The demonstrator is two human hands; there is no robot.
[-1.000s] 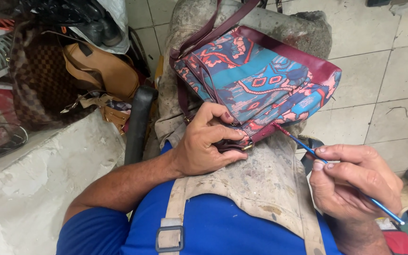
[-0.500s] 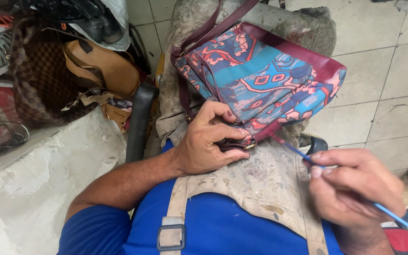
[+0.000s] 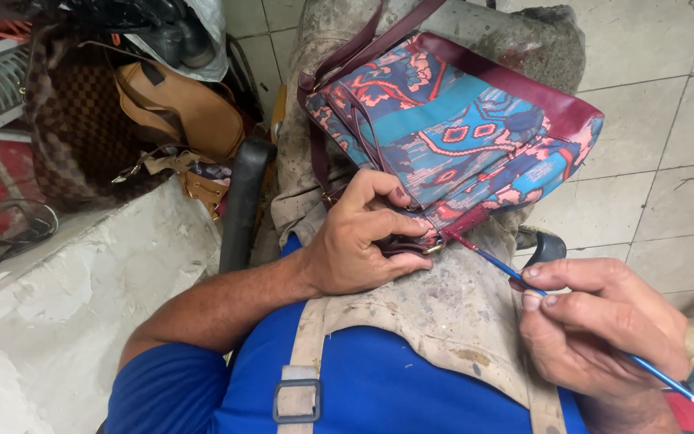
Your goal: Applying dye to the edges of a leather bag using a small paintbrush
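Your left hand (image 3: pixel 355 241) pinches the maroon leather corner tab of the turquoise-and-coral patterned fabric bag (image 3: pixel 459 137). Your right hand's (image 3: pixel 604 329) fingers grip a thin blue-handled brush (image 3: pixel 572 309), tip touching that tab; how much is coated I cannot tell.

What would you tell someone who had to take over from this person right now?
Left hand: pinching the corner of the patterned teal-and-pink fabric bag with maroon trim, holding it on the lap, over the stained grey apron.
Right hand: holding a thin blue-handled brush, tip at the maroon trim beside a small brass ring.
Done: cannot tell how much trim is covered.
Left: probably finishing that corner.
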